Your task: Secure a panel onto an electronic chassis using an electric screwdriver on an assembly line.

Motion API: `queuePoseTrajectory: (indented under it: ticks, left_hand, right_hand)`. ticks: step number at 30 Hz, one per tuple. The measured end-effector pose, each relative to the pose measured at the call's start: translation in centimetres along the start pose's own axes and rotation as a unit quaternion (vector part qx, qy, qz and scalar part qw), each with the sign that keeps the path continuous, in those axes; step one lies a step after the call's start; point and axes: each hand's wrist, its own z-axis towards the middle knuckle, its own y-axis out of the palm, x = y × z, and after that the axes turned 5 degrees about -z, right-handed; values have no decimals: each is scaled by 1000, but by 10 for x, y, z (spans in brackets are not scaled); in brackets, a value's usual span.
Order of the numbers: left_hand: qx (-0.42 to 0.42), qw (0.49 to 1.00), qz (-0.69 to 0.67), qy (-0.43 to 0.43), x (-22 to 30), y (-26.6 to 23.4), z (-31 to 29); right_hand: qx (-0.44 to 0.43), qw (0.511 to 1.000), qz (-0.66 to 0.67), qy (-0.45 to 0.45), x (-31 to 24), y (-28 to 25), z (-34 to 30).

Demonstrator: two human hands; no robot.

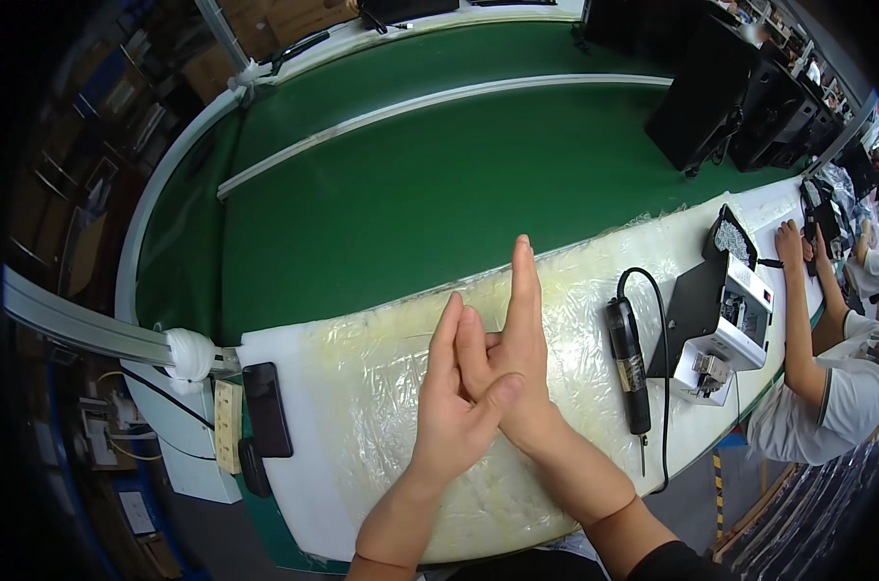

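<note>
Over the plastic-covered white mat (362,387), my left hand (459,412) and my right hand (524,363) meet palm to palm. Both have their fingers stretched out, pointing away from me. The left thumb lies across the base of the right hand. Nothing shows in either hand, though the space between the palms is hidden. To the right of them lies a black electric screwdriver (628,368), its bit pointing toward me and a black cable looping beside it. Neither hand touches it.
Right of the screwdriver stands a black-and-white screw feeder (701,324), with a black tray of small screws (730,237) behind. A green conveyor belt (410,194) carries tall black cabinets (703,97). A phone (268,410) and power strip (228,426) lie left. A co-worker (822,397) sits right.
</note>
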Motion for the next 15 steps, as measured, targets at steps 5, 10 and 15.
queuePoseTrajectory:
  ticks: [5, 10, 15]
  left_hand:
    - [72, 997, 10, -19, -4, -7, 6]
    - [81, 996, -14, -20, -19, -28, 7]
    - [101, 980, -143, -93, -14, -23, 12]
  right_hand:
    - [7, 990, -93, -106, 14, 12, -4]
    - [-26, 983, -129, -125, 11, 19, -11]
    - [-60, 965, -222, -125, 3, 16, -14]
